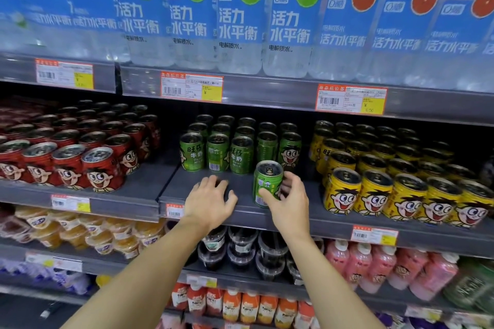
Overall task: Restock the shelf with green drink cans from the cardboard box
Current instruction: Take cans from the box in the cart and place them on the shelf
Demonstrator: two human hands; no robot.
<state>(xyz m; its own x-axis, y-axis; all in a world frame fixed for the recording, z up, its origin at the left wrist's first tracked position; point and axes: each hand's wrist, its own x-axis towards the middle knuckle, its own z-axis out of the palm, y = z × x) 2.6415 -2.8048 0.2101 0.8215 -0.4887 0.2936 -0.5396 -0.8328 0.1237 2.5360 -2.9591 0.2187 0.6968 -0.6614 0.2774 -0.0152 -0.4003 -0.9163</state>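
Note:
A green drink can (266,181) stands upright near the front of the grey middle shelf (240,211). My right hand (290,201) holds it, thumb on its front and fingers curled round its right side. My left hand (209,200) hovers with spread, relaxed fingers over the bare shelf just left of that can, holding nothing. Behind them several green cans (217,151) stand in rows. The cardboard box is not in view.
Red cans (101,168) fill the shelf to the left, yellow cans (374,192) to the right. Large water bottles (240,21) stand on the shelf above. Fruit cups, dark jelly cups and pink bottles sit on the shelves below.

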